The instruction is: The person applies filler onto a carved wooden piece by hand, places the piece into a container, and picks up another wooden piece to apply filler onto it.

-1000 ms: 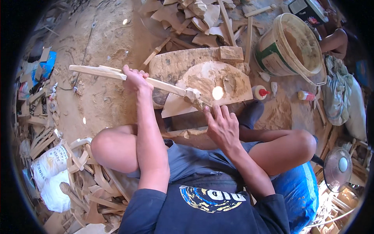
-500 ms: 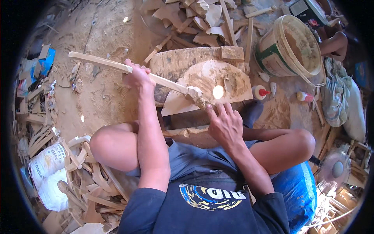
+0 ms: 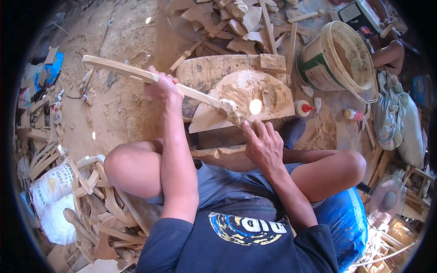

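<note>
Head view | left hand (image 3: 161, 86) clenched mid-way along curved wooden piece (image 3: 150, 77), steadying it | its far end on the round wood block (image 3: 259, 93) | right hand (image 3: 264, 145) pinching that end, guiding it

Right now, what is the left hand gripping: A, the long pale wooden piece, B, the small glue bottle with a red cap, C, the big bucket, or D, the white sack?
A: the left hand is closed around the long pale wooden piece, while the right hand rests at its lower end over the rounded board.
</note>
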Tool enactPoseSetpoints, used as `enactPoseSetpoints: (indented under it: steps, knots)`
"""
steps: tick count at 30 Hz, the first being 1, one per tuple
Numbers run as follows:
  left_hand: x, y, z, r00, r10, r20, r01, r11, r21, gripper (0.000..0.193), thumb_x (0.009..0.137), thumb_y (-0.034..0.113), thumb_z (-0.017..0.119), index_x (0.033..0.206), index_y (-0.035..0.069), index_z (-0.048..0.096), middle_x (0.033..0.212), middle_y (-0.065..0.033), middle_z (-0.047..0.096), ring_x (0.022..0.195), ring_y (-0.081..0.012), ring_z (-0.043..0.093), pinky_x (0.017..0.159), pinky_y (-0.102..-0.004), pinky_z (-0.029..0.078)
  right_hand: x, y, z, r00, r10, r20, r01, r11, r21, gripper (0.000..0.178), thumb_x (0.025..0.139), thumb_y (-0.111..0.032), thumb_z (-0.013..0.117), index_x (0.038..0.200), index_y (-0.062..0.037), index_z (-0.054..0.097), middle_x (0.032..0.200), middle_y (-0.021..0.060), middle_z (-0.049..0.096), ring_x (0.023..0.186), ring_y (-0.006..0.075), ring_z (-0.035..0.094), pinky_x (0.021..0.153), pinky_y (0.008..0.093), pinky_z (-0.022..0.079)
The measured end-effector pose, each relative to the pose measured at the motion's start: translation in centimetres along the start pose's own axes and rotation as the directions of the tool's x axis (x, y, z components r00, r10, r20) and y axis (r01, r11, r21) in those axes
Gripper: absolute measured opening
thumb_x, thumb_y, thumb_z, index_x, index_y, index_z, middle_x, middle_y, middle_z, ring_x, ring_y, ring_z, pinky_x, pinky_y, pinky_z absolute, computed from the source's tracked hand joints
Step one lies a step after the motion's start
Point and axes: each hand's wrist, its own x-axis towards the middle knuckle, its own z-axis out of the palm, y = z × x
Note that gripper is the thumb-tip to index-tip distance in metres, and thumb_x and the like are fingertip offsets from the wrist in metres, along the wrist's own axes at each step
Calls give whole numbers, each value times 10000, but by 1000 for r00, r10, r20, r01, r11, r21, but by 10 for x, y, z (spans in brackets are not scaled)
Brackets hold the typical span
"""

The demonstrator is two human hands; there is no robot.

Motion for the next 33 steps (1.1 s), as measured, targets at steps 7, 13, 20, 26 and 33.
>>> enactPoseSetpoints:
  steps: [7, 13, 20, 26, 33]
  knots:
    - [3, -3, 2, 998, 36, 49, -36, 999, 12, 414, 1031, 330, 630, 797, 149, 341, 643, 30, 320, 487, -92, 348, 428, -291, 338, 4, 1, 6, 999, 6, 50, -3, 999, -47, 494, 792, -88, 733, 1282, -156, 748, 1150, 77, 666, 1025, 269, 642, 730, 401, 527]
    - [-2, -1, 2, 996, 32, 79, -32, 999, 0, 391, 1041, 303, 611, 798, 146, 348, 638, 28, 329, 489, -91, 356, 423, -291, 336, 10, 0, 0, 999, 9, 46, -7, 999, -45, 492, 798, -83, 721, 1283, -157, 753, 1163, 72, 666, 1034, 274, 640, 724, 407, 519]
    - [-5, 1, 5, 994, 64, 90, -67, 997, 31, 366, 1045, 295, 604, 822, 146, 355, 633, 36, 325, 490, -81, 332, 424, -284, 321, 7, 1, 2, 995, -9, 98, 19, 995, -102, 463, 835, -108, 688, 1291, -129, 760, 1125, 87, 665, 1035, 273, 642, 712, 416, 516]
    - [-1, -2, 0, 999, -4, 34, 3, 1000, 21, 370, 1034, 307, 601, 824, 154, 337, 642, 40, 310, 495, -81, 321, 432, -287, 317, 6, 0, 0, 997, 35, 73, -33, 999, -33, 494, 805, -94, 711, 1293, -156, 760, 1125, 81, 668, 1035, 276, 645, 728, 416, 522]
    - [18, -14, -6, 997, -78, -20, 79, 997, 10, 383, 995, 343, 622, 815, 161, 338, 656, 21, 334, 501, -98, 336, 441, -295, 317, -2, 0, 8, 991, 51, 120, -45, 998, -48, 448, 832, -99, 724, 1276, -148, 765, 1132, 91, 685, 1018, 283, 655, 759, 420, 543]
